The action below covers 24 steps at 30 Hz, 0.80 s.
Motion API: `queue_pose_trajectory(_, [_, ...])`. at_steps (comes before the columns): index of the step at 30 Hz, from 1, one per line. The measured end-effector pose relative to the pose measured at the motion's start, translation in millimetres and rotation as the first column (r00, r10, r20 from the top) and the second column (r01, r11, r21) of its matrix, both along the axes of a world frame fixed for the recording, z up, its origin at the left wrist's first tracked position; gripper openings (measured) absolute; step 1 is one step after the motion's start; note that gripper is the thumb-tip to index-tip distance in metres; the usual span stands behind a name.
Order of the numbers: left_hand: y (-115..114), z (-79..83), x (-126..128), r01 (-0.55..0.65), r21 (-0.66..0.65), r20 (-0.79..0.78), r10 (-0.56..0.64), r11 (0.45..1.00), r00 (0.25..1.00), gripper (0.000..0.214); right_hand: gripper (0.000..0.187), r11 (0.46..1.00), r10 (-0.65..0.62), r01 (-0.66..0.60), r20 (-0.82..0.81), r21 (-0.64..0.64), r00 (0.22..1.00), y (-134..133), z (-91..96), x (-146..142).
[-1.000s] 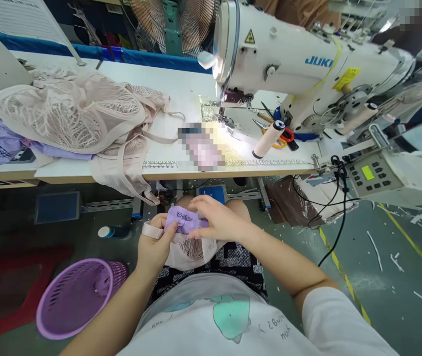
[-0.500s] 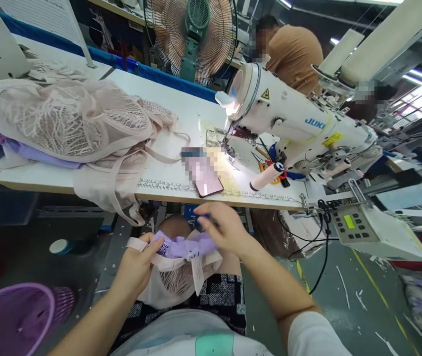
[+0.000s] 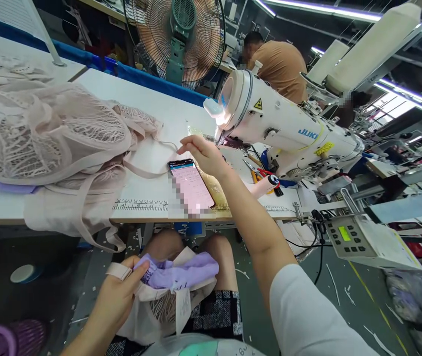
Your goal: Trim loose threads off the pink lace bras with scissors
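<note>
Beige garment (image 3: pixel 159 310), a purple printed cloth (image 3: pixel 196 272) lying on it, rests across our lap; our left hand (image 3: pixel 123 284) pinches the cloth's near corner between thumb and fingers, a pale strap (image 3: pixel 119 270) looped beside them. Our right hand (image 3: pixel 206 155) hovers over the bench (image 3: pixel 103 91), fingers loosely extended, near the top end of a phone (image 3: pixel 192 184) with its screen lit. Further out, we see a heap of beige lace garments (image 3: pixel 47 133) left of the phone, a thread spool (image 3: pixel 263 187) right of it, the sewing machine (image 3: pixel 281 113) behind, and a fan (image 3: pixel 176 47) past the bench.
</note>
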State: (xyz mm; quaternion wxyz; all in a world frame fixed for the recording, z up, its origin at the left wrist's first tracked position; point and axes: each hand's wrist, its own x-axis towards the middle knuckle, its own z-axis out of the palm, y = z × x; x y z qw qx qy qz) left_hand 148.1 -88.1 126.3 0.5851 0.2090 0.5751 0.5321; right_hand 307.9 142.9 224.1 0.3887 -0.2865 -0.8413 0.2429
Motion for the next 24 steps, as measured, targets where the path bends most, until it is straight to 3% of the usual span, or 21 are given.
queue_pose_trajectory(8, [7.1,-13.2,10.3,0.083,-0.030,-0.043,-0.084,0.996,0.996,0.033,0.021,1.000,-0.011,0.011,-0.004,0.023,1.000,7.6,-24.4,-3.9])
queue_pose_trajectory(16, [22.0,-19.9,25.4,0.099,-0.002,-0.071,-0.099,0.995,0.993,0.034,0.023,0.997,0.067,-0.069,0.055,0.045,0.996,11.1,-24.3,4.4])
queue_pose_trajectory(24, [17.2,-17.8,30.4,0.060,-0.023,-0.051,-0.061,0.998,0.997,0.032,0.022,0.994,0.111,-0.109,0.156,-0.021,0.981,7.4,-22.3,4.6])
